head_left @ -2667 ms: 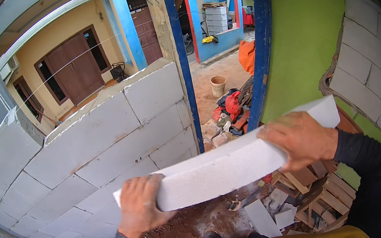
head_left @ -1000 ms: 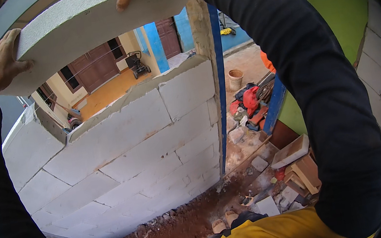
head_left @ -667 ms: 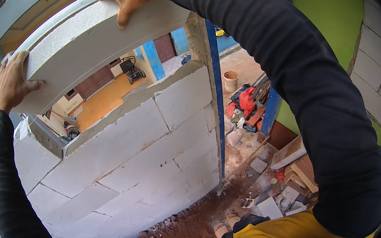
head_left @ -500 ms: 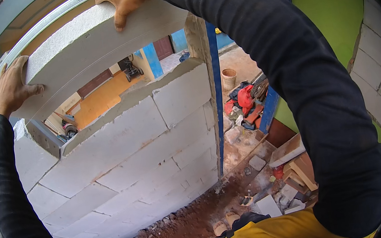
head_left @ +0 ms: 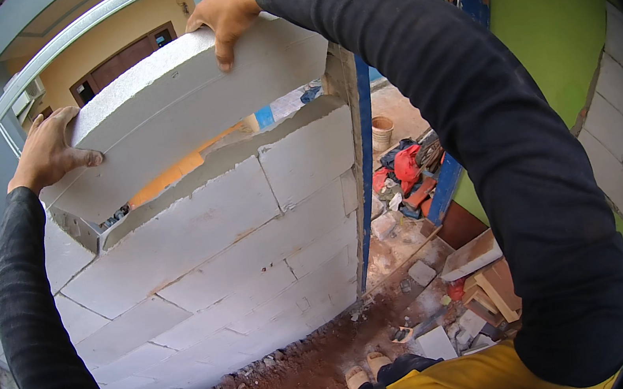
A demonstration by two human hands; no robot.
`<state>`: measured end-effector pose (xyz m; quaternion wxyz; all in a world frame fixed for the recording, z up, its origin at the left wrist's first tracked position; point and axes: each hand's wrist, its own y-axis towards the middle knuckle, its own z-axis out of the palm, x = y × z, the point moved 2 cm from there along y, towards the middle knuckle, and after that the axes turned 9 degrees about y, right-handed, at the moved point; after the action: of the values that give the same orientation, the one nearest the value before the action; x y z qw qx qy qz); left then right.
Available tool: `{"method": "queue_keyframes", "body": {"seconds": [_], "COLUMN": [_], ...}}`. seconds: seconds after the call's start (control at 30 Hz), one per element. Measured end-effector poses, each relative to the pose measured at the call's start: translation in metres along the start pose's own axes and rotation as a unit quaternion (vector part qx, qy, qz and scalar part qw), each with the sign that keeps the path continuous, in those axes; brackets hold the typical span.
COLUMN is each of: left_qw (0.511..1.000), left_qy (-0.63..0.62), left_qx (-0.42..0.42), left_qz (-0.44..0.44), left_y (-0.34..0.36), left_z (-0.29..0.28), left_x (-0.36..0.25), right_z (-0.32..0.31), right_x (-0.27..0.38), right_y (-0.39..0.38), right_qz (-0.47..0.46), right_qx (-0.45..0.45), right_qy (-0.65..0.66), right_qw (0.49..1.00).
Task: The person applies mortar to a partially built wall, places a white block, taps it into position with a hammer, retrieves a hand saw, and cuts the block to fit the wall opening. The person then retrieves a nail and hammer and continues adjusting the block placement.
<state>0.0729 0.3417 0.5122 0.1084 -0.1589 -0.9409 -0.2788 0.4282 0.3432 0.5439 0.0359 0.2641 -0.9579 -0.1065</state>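
Between my two hands hangs a long white lightweight concrete block [head_left: 187, 104], held just above a gap in the top course of a block wall [head_left: 197, 226]. My left hand [head_left: 54, 151] grips the block's left end, thumb on the near face. Over the top edge near its right end, my right hand [head_left: 229, 19] is clamped, its thumb also on the near face; its other fingers are partly hidden behind. Grey mortar [head_left: 230, 156] lines the bed of the gap. A narrow opening still shows between block and bed, widest toward the right.
A blue post [head_left: 365, 163] borders the wall's right end. A thin string crosses in front of the block. Rubble and wood offcuts [head_left: 492, 292] lie at lower right, near a bucket [head_left: 382, 133] and red cloth [head_left: 406, 167]. A curved metal bar [head_left: 31, 71] passes behind the block.
Both hands have lowered the block toward the mortar bed, shifting it slightly right in the picture. The opening beneath it has narrowed, and more of the building behind shows above it.
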Motion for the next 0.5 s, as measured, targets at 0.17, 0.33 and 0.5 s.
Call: {"method": "queue_keyframes", "body": {"seconds": [0.17,0.33,0.5], "left_qw": [0.994,0.984,0.979], "left_qy": [-0.103,-0.165,-0.187], "left_qx": [0.041,0.063,0.079], "left_qz": [-0.007,-0.01,-0.012], "left_y": [0.004,0.01,0.015], "left_z": [0.017,0.027,0.031], "left_x": [0.005,0.015,0.02], "right_z": [0.006,0.007,0.01], "right_x": [-0.005,-0.015,-0.023], "right_y": [0.004,0.014,0.022], "right_qz": [0.025,0.042,0.046], "right_qx": [0.038,0.09,0.103], "right_qy": [0.02,0.041,0.06], "right_qw": [0.999,0.994,0.992]}}
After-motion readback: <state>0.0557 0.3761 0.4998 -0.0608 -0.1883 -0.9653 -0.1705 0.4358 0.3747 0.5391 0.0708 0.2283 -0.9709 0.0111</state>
